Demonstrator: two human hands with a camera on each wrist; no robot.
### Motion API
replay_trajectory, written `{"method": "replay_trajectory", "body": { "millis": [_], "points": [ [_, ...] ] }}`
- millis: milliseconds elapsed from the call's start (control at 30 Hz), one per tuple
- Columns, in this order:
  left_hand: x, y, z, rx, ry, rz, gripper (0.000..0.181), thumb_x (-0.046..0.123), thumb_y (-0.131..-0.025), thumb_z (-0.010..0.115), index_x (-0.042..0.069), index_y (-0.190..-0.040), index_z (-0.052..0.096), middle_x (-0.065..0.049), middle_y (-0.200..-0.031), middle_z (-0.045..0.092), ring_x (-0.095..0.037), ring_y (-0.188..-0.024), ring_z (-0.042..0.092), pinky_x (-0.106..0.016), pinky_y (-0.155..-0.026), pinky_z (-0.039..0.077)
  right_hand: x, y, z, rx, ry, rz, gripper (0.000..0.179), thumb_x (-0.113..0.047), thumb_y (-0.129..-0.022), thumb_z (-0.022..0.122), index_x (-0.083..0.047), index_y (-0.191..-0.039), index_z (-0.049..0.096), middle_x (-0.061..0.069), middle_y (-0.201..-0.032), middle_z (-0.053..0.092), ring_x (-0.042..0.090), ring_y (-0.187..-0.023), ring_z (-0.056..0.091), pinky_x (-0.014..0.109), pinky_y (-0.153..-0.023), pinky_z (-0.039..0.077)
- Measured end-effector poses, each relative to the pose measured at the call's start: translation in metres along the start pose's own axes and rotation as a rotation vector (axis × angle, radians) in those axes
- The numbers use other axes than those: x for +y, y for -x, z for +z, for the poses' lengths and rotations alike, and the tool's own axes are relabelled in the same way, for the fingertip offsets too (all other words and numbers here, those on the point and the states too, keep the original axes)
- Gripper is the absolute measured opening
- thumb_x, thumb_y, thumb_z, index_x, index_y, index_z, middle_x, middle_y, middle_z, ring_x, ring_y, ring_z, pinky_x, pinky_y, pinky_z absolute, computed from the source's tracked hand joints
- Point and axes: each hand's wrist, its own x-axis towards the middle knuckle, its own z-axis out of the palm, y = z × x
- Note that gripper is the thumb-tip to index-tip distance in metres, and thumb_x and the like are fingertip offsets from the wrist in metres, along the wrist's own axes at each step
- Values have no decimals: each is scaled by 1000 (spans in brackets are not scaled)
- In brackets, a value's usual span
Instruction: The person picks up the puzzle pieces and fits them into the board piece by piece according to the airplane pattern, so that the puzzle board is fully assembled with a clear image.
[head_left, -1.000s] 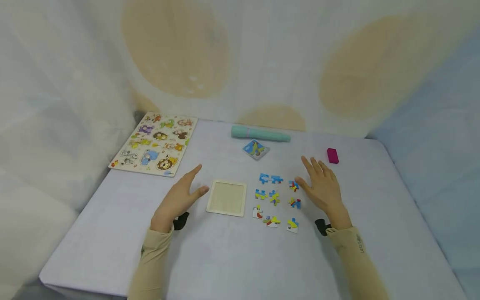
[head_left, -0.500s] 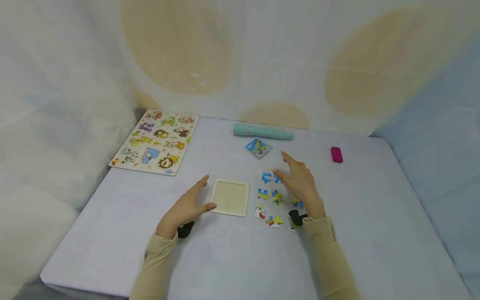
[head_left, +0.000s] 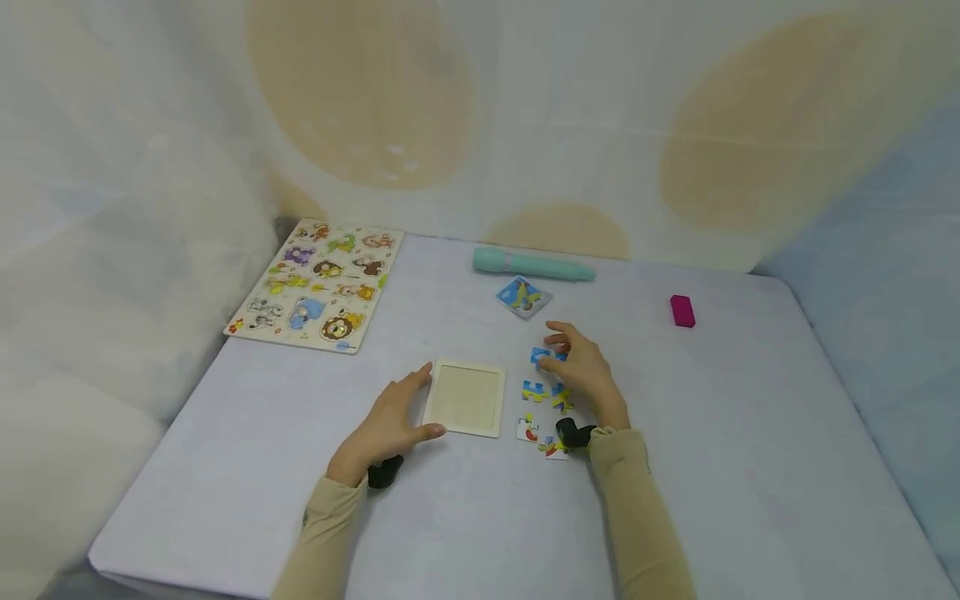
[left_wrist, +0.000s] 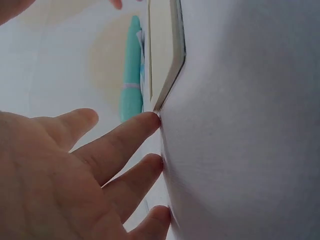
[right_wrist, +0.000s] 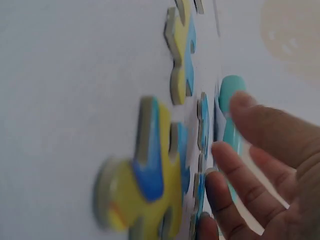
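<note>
A square pale wooden puzzle tray (head_left: 467, 400) lies bare on the white table. My left hand (head_left: 386, 421) is spread at the tray's left side, thumb near its front corner. In the left wrist view, one fingertip (left_wrist: 152, 119) is right at the tray's corner. My right hand (head_left: 588, 375) hovers with loosely bent fingers over the upper jigsaw pieces, its thumb (right_wrist: 245, 102) apart from the other fingers. Blue and yellow jigsaw pieces (head_left: 534, 391) lie right of the tray; one piece (right_wrist: 167, 180) looms large in the right wrist view. The right hand and forearm hide several pieces.
Behind the pieces lie a small picture card (head_left: 523, 297) and a mint-green tube (head_left: 532, 265). An animal puzzle board (head_left: 315, 287) occupies the back left. A magenta block (head_left: 682, 311) sits at right. White curtains (head_left: 555, 125) border the table.
My right hand has moved left and lowered over the upper jigsaw pieces, its fingers bending more. My left hand has shifted right, up to the tray's left edge.
</note>
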Motion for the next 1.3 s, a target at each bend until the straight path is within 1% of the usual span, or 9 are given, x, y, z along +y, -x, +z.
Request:
{"method": "replay_trajectory", "body": {
  "millis": [167,433,500,667,800,933,1033,1133,1300],
  "points": [
    [-2,2,2,-22,13,11,96,33,-81,77,-1,-152,22,-21,-150,41,-45,-144,26,-61,-118,13,0,-2,3,-29,-2,-13,70,-10,-83,73,-15,-145,42,12,-132,60,33,-117,53,48,-100,44],
    [-3,4,1,-22,19,18,95,32,-82,76,-2,-152,21,-23,-150,41,-46,-144,25,-62,-117,11,-1,-5,2,-31,4,-11,69,-5,-83,69,-14,-145,42,12,-122,63,26,-99,52,37,-85,44],
    [-3,3,0,-17,27,17,95,32,-82,76,-2,-152,21,-23,-150,41,-46,-144,26,-61,-118,12,-1,-6,2,-36,6,-14,71,-4,-82,68,-14,-146,40,13,-120,62,27,-100,52,38,-86,44],
    [-2,2,2,-14,27,9,95,32,-81,76,-2,-152,22,-22,-150,41,-45,-144,26,-60,-118,12,-2,-7,2,-42,1,-30,73,-2,-81,67,-13,-147,39,15,-118,58,31,-110,53,46,-97,44],
    [0,3,4,1,-5,-17,96,29,-78,79,1,-152,24,-20,-152,39,-43,-144,27,-59,-119,13,-3,-8,4,-26,-24,-61,70,1,-82,68,-11,-145,42,14,-113,56,31,-108,56,44,-93,47],
    [3,3,10,6,-119,-57,102,27,-73,83,7,-154,24,-16,-154,38,-40,-145,28,-60,-118,15,-3,-10,6,10,-60,-66,64,0,-84,68,-13,-142,46,12,-108,57,28,-99,58,36,-82,49],
    [7,0,14,12,-206,-85,103,29,-72,84,12,-154,24,-11,-155,37,-38,-146,28,-62,-117,16,0,-12,7,24,-99,-60,61,-1,-85,67,-14,-142,47,12,-107,58,26,-97,59,32,-79,48],
    [12,-5,18,27,-240,-124,99,30,-75,83,15,-154,25,-8,-156,37,-37,-146,27,-62,-117,17,2,-13,8,23,-133,-54,61,-3,-86,67,-15,-142,47,12,-108,59,26,-99,60,31,-79,49],
    [19,-15,25,38,-241,-180,96,34,-79,80,12,-154,25,-13,-154,39,-42,-146,25,-66,-115,15,-2,-16,12,-12,-160,-71,60,-5,-87,68,-14,-143,47,13,-108,62,28,-100,63,28,-78,52]
  ]
}}
